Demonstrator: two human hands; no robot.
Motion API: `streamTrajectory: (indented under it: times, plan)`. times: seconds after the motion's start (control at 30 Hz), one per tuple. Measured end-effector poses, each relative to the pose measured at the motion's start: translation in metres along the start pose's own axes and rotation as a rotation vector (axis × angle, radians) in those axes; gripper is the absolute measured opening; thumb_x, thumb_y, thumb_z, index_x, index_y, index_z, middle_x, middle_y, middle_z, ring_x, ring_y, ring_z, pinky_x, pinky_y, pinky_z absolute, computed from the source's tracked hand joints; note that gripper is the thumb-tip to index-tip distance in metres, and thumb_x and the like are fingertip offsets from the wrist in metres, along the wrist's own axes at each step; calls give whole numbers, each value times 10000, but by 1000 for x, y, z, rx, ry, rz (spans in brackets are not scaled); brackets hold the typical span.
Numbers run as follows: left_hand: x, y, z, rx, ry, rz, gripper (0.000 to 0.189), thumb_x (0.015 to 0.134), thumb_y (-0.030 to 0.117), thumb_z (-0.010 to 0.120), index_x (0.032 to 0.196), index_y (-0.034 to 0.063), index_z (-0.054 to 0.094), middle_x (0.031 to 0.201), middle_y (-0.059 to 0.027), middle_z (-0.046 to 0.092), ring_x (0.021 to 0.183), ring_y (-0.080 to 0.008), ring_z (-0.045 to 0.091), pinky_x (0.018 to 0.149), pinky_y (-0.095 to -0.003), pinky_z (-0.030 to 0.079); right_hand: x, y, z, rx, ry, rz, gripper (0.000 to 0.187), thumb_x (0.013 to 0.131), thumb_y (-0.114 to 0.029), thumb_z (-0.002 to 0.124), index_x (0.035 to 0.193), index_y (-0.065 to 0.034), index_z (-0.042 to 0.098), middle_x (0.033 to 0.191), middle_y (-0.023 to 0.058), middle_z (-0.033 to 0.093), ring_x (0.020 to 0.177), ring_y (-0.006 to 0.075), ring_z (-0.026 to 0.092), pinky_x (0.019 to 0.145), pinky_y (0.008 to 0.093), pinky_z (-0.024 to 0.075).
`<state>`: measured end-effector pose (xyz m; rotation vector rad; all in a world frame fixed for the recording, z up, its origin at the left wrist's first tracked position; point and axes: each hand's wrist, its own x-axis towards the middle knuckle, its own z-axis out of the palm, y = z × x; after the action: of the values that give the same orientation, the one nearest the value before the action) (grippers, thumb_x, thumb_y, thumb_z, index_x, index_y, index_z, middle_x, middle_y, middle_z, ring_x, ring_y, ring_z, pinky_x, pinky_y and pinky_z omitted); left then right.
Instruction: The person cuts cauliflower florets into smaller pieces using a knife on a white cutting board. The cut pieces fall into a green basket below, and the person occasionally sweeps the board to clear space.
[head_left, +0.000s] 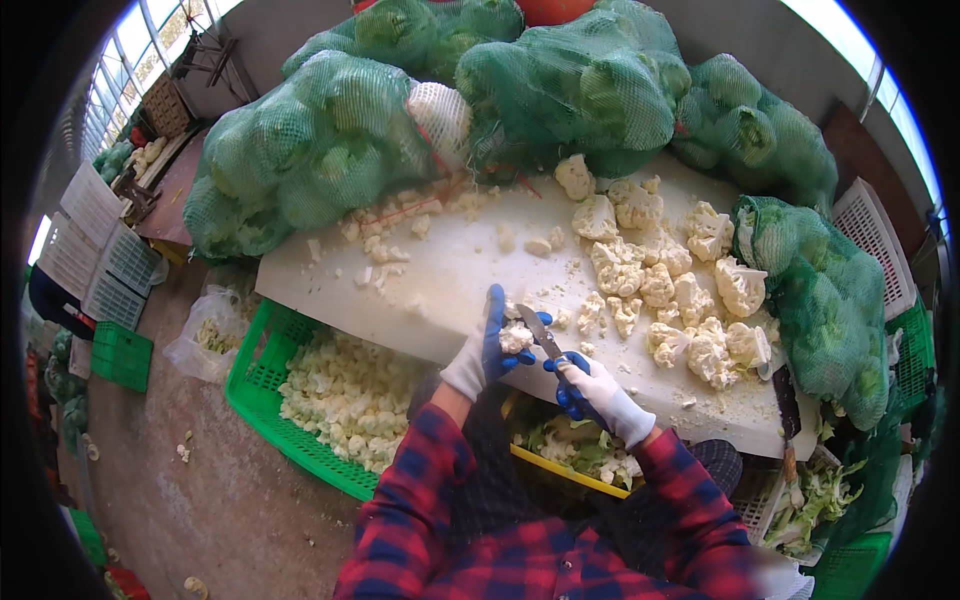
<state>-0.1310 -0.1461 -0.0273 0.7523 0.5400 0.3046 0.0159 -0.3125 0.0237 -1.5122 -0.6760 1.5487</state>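
My left hand (491, 345), in a white glove with blue coated fingers, holds a small cauliflower floret (516, 337) above the near edge of the white table (450, 292). In my right hand (592, 394), gloved the same way, is a knife (541, 334) whose blade points up and to the left. The blade lies close beside the floret; whether it touches cannot be made out. Several cut cauliflower pieces (658, 285) cover the table's right half. Smaller crumbs and bits (386, 251) are scattered on the left.
Green mesh sacks of cauliflower (315, 150) line the table's far side. Below the left edge stands a green crate (300, 450) of florets; a yellow-rimmed container (562, 472) with trimmings and leaves sits before me. A large dark-bladed knife (787, 420) lies at the right edge.
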Motion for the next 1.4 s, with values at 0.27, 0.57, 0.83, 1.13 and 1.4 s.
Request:
streamTrajectory:
  times: [0.27,0.57,0.83,1.13,1.4]
  plan:
    - [37,-16,-18,-370,130,335,528,977,482,494,1340,100,475,1262,-124,574,1098,-270,599,985,-445,495,11,16,13,-509,497,-207,400,922,-426,545,1132,-87,579,835,190,667,797,397,637,796,473,469]
    - [23,14,-23,-168,442,765,539,1006,92,481,1503,125,275,1409,-97,419,1246,-221,490,1018,-369,452,-5,19,13,-379,616,-228,294,925,-306,600,1069,-50,618,668,35,599,543,102,552,516,275,455]
    - [38,41,-9,190,724,916,719,920,-18,575,1524,93,202,1421,-118,416,1036,-196,598,896,-311,541,-7,3,-33,-172,775,-281,282,900,-283,638,1042,-44,592,681,5,555,559,95,528,501,259,441]
    - [43,0,22,919,575,1038,508,929,131,620,1393,27,440,1385,-187,478,1148,-264,572,958,-328,478,75,-12,-42,-843,866,-219,544,821,-409,691,1210,-57,547,1066,210,656,986,374,632,843,451,483]
    - [53,-9,31,289,284,639,508,984,371,542,1378,56,473,1238,-121,552,1005,-157,604,843,-296,520,94,-35,-37,-958,745,-544,374,799,-162,698,1149,-89,588,997,171,653,905,360,642,770,427,511]
